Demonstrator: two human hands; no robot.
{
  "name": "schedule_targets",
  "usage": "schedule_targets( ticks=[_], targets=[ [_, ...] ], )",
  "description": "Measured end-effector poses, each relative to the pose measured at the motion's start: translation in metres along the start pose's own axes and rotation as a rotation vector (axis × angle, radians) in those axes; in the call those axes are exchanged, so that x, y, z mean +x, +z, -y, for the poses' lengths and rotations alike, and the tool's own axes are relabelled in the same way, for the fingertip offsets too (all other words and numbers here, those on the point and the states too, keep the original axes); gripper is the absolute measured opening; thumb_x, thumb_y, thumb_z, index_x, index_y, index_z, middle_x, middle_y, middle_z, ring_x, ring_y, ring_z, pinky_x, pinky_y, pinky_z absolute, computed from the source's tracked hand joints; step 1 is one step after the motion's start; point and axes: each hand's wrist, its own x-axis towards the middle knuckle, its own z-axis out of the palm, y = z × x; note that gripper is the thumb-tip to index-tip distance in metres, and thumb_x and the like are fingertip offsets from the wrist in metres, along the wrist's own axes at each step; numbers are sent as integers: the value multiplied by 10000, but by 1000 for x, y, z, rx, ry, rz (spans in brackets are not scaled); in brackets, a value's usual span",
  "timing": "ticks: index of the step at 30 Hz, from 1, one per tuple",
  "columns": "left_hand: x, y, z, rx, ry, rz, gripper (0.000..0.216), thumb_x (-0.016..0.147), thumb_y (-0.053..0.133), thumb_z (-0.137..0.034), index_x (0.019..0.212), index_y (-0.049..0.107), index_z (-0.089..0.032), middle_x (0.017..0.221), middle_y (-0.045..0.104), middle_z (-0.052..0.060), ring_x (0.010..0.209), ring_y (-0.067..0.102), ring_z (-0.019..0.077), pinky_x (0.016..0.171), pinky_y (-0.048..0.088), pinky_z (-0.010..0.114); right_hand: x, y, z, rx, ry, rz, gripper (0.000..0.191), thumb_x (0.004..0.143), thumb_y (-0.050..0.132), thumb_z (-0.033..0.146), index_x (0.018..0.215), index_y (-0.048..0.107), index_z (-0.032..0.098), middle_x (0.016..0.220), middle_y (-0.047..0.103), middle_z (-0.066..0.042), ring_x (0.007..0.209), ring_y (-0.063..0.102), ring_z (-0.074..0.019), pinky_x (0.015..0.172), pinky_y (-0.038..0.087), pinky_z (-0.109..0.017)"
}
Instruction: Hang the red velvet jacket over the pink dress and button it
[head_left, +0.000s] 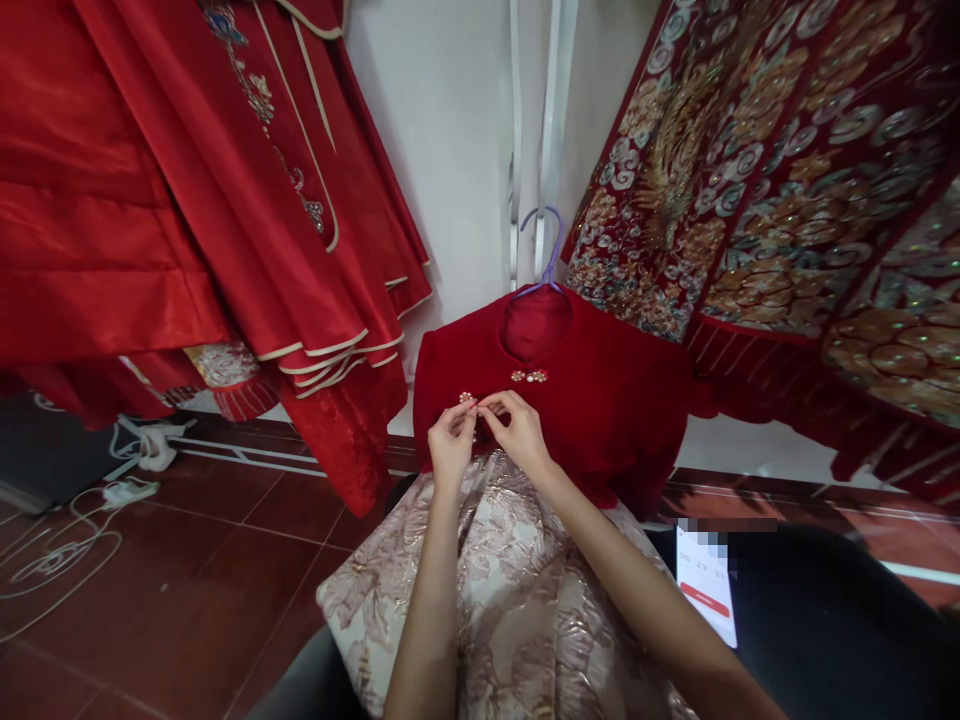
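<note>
A red velvet garment top (622, 385) hangs on a purple wire hanger (553, 262) in front of me. Below it a pale pink and gold brocade skirt (510, 600) spreads over my lap. My left hand (453, 440) and my right hand (517, 428) meet at the left part of the velvet front, fingertips pinched together. Between them is a small beaded flower fastening (466, 398), partly covered by the fingers. Another beaded fastening with a pearl (530, 377) sits at the neckline, its two sides joined.
Red satin garments (292, 200) hang at left, and heavily embroidered garments (750, 190) at right. A lit phone (705, 590) lies on a black surface (832, 610). White cables (67, 555) and a power strip (131, 492) lie on the tiled floor (187, 590).
</note>
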Motion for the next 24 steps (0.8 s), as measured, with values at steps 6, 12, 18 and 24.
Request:
schedule_targets(
  ticks=[6, 12, 18, 24],
  targets=[
    [0, -2, 6, 91, 52, 5, 220, 806, 624, -293, 959, 686, -147, 990, 711, 98, 922, 672, 189, 910, 512, 349, 1, 6, -3, -7, -2, -40, 124, 873, 519, 246, 895, 630, 197, 873, 624, -44, 795, 598, -158, 765, 503, -293],
    [5, -6, 11, 106, 55, 38, 168, 811, 559, -193, 960, 618, -144, 977, 689, 103, 916, 659, 176, 916, 501, 365, 2, 0, -7, 89, 62, 24, 154, 863, 530, 254, 940, 648, 190, 923, 676, -48, 832, 651, -154, 791, 541, -302],
    [12, -37, 11, 104, -132, 131, 122, 766, 527, -130, 842, 621, -145, 810, 694, 68, 763, 661, 150, 805, 533, 340, -25, -53, -25, 213, 322, 239, 206, 841, 557, 287, 978, 679, 190, 994, 724, -69, 869, 699, -172, 830, 563, -344],
    [0, -35, 19, 443, -99, 248, 167, 638, 642, -64, 751, 645, -186, 831, 697, 50, 789, 654, 170, 817, 502, 318, -56, -64, -42, 82, 471, 267, 153, 782, 618, 244, 901, 701, 195, 828, 734, -62, 726, 699, -169, 656, 579, -298]
  ],
)
